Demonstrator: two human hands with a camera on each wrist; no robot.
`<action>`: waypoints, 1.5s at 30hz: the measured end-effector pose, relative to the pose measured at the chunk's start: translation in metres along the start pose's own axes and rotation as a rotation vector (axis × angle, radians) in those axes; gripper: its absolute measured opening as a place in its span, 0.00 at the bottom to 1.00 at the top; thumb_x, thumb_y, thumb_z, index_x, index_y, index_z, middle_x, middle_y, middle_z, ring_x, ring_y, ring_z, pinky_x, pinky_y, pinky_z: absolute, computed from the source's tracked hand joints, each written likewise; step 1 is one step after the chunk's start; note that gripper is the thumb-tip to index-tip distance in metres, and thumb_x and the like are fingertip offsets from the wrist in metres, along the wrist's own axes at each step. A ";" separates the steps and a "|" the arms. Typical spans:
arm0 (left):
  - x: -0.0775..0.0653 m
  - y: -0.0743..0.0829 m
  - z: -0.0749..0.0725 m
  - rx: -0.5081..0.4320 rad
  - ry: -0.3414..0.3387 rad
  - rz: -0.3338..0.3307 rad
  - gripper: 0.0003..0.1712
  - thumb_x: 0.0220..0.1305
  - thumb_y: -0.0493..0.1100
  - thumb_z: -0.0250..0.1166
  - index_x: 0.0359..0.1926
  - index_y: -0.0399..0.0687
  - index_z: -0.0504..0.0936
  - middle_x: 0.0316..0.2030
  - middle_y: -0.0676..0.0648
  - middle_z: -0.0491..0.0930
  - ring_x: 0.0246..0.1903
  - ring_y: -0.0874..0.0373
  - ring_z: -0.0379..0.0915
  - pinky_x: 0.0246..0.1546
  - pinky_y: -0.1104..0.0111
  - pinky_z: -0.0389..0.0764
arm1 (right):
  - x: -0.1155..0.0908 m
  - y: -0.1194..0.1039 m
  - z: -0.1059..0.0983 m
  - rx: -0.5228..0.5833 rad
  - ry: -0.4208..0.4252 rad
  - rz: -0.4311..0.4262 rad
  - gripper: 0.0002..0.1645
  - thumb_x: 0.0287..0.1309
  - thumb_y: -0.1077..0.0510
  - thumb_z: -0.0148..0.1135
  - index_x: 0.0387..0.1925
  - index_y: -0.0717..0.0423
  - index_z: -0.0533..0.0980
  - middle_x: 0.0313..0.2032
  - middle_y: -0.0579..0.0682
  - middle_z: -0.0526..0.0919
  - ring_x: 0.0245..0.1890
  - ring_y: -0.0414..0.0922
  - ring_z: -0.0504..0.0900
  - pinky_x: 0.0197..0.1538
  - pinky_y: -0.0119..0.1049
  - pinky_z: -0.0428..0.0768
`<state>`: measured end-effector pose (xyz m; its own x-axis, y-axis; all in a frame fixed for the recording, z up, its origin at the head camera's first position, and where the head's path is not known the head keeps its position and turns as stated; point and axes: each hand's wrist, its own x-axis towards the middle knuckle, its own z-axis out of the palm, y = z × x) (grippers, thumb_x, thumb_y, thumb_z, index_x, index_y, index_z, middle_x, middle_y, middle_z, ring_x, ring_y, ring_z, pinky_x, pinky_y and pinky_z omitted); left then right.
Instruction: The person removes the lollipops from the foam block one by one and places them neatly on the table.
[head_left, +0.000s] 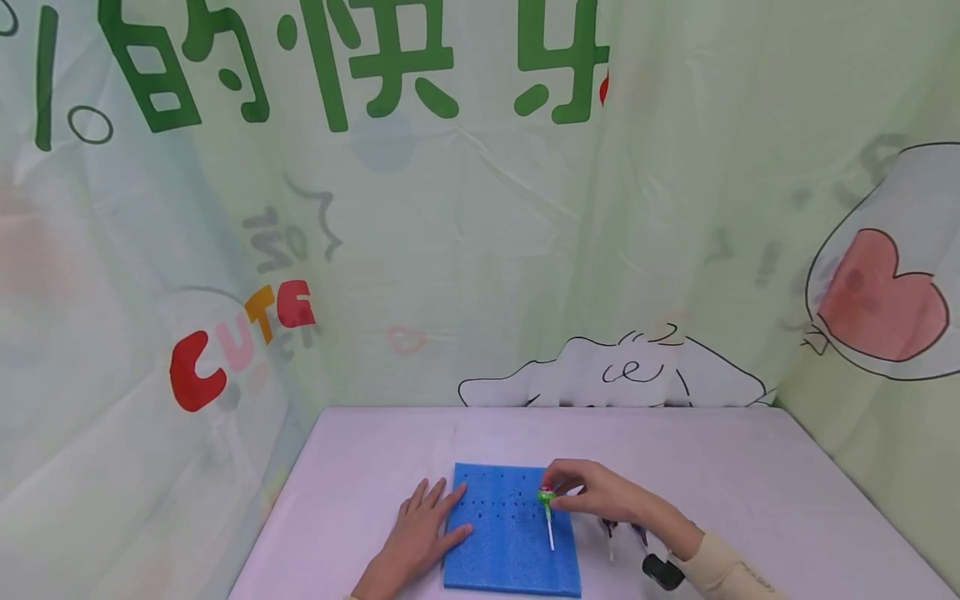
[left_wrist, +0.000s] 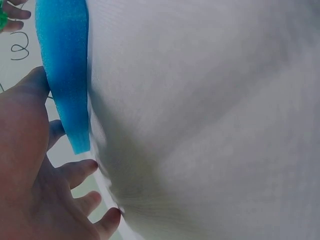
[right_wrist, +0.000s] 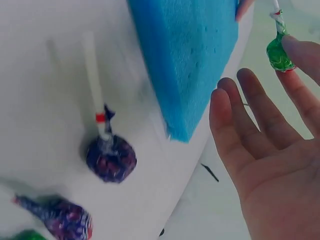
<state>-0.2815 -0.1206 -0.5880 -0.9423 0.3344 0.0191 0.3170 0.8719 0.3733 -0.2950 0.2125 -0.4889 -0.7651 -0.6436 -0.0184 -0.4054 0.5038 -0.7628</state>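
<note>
My right hand (head_left: pixel 596 490) pinches a green-wrapped lollipop (head_left: pixel 546 497) by its candy end between thumb and index finger, above the right part of a blue foam board (head_left: pixel 510 550). Its white stick points down toward the board. In the right wrist view the lollipop (right_wrist: pixel 280 52) sits between thumb and fingertip, the other fingers spread apart. Rows of small holes cross the far half of the board. My left hand (head_left: pixel 420 529) lies flat with spread fingers, its thumb and index fingertip on the board's left edge. The left wrist view shows this hand (left_wrist: pixel 55 170) beside the foam (left_wrist: pixel 67 75).
Two purple-wrapped lollipops (right_wrist: pixel 111 157) lie on the white table (head_left: pixel 375 442) right of the board, with a bit of green wrapper (right_wrist: pixel 27 235) near them. A small black object (head_left: pixel 663 572) is by the right sleeve. A printed curtain (head_left: pixel 450 250) hangs behind the table.
</note>
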 end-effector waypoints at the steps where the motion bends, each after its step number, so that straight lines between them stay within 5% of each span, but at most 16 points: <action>1: 0.000 0.000 -0.001 -0.001 0.001 0.001 0.44 0.64 0.79 0.49 0.76 0.68 0.62 0.76 0.41 0.61 0.77 0.34 0.48 0.69 0.36 0.58 | -0.002 0.002 -0.002 -0.003 -0.003 0.006 0.12 0.68 0.51 0.63 0.50 0.47 0.78 0.49 0.46 0.84 0.53 0.50 0.83 0.50 0.37 0.83; 26: 0.000 0.001 0.001 0.016 -0.014 -0.016 0.46 0.63 0.81 0.47 0.76 0.68 0.61 0.76 0.41 0.60 0.77 0.34 0.46 0.70 0.35 0.56 | -0.072 0.053 -0.079 -0.009 -0.072 0.041 0.10 0.66 0.59 0.64 0.47 0.57 0.78 0.46 0.53 0.83 0.50 0.45 0.83 0.51 0.31 0.83; 40: 0.002 -0.003 0.006 0.004 -0.010 -0.015 0.47 0.62 0.82 0.45 0.76 0.69 0.61 0.76 0.42 0.60 0.77 0.34 0.46 0.70 0.35 0.55 | -0.105 0.069 -0.107 -0.088 -0.125 0.209 0.08 0.60 0.63 0.66 0.42 0.58 0.79 0.42 0.52 0.83 0.45 0.48 0.83 0.46 0.31 0.82; 45: 0.003 -0.004 0.006 -0.001 -0.011 -0.018 0.47 0.62 0.82 0.46 0.76 0.69 0.61 0.76 0.42 0.60 0.77 0.34 0.46 0.70 0.34 0.55 | -0.113 0.068 -0.114 -0.165 -0.118 0.317 0.08 0.57 0.65 0.68 0.39 0.58 0.79 0.41 0.51 0.84 0.44 0.50 0.81 0.48 0.41 0.82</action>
<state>-0.2849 -0.1206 -0.5952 -0.9464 0.3230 0.0019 0.3002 0.8775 0.3740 -0.2933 0.3848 -0.4655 -0.8065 -0.4977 -0.3190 -0.2396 0.7685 -0.5933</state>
